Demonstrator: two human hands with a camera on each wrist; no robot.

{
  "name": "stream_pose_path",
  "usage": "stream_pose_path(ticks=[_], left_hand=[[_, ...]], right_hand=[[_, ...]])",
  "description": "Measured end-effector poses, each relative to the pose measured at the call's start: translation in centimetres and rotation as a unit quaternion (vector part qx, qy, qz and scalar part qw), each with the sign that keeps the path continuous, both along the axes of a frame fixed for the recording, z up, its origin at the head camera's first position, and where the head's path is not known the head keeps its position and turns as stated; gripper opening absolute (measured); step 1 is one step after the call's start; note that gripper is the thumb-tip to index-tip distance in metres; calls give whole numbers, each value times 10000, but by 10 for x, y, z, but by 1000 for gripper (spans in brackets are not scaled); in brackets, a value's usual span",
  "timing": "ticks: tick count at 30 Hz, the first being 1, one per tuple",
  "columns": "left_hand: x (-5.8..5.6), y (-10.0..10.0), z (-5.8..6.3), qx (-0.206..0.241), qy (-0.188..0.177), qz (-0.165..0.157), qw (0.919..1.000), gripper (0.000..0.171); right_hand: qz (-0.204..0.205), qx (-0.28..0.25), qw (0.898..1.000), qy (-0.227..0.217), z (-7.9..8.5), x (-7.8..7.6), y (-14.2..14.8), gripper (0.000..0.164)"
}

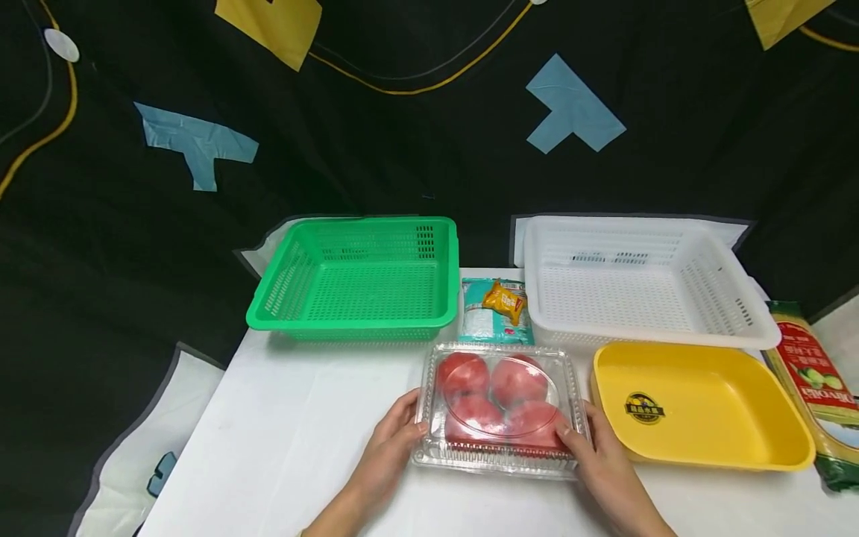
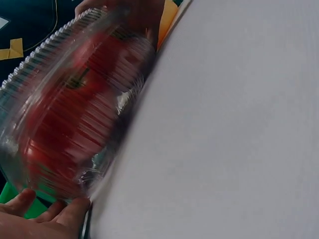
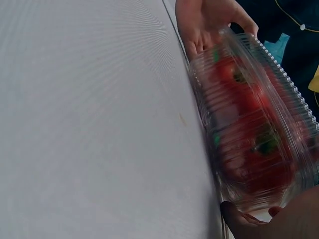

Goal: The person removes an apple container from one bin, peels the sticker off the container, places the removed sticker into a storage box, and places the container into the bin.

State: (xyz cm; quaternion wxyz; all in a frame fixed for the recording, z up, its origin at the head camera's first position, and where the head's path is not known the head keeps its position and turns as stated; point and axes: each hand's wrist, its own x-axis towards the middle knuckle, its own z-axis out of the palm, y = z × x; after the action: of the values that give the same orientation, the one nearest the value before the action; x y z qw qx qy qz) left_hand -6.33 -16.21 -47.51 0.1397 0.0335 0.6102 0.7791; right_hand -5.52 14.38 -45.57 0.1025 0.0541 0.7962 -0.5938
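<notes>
A clear plastic clamshell box of red tomatoes is at the front middle of the white table. My left hand grips its left side, with the thumb at the rim. On the opposite side my right hand holds the box, its thumb lying over the lid's front right corner. The lid looks closed over several tomatoes. Green stems show through the ribbed wall in both wrist views, where the box sits at or close over the tabletop.
Behind the box are a green basket and a white basket. Between them lies a teal packet with a small orange-wrapped snack on it. Right of the box stands a yellow tray, beside a red and yellow bag.
</notes>
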Motion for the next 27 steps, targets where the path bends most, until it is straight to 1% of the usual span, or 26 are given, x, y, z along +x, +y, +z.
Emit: stream_pose_path(ticks=[3, 6, 9, 13, 16, 20, 23, 27], left_hand=[[1, 1, 5, 119, 8, -96, 9999, 60], [1, 0, 10, 160, 72, -103, 9998, 61], [3, -2, 15, 90, 80, -29, 9999, 62], [5, -5, 21, -86, 11, 56, 9999, 62], [5, -6, 24, -248, -40, 85, 9996, 63], [5, -8, 26, -474, 11, 70, 9989, 62], [6, -9, 29, -673, 52, 51, 9977, 61], [8, -10, 31, -814, -33, -27, 9967, 61]], right_hand=[[-21, 57, 10000, 66, 2, 1, 2, 62], [-22, -77, 9999, 106, 5, 1, 2, 62], [0, -193, 9998, -111, 8, 3, 2, 65], [25, -463, 9979, -459, 12, 4, 1, 67], [19, -679, 9962, -549, 12, 6, 0, 68], [-61, -851, 9944, -622, 12, 7, -1, 64], [-162, -1063, 9916, -719, 11, 8, -1, 59], [-331, -1314, 9874, -818, 10, 9, -1, 56]])
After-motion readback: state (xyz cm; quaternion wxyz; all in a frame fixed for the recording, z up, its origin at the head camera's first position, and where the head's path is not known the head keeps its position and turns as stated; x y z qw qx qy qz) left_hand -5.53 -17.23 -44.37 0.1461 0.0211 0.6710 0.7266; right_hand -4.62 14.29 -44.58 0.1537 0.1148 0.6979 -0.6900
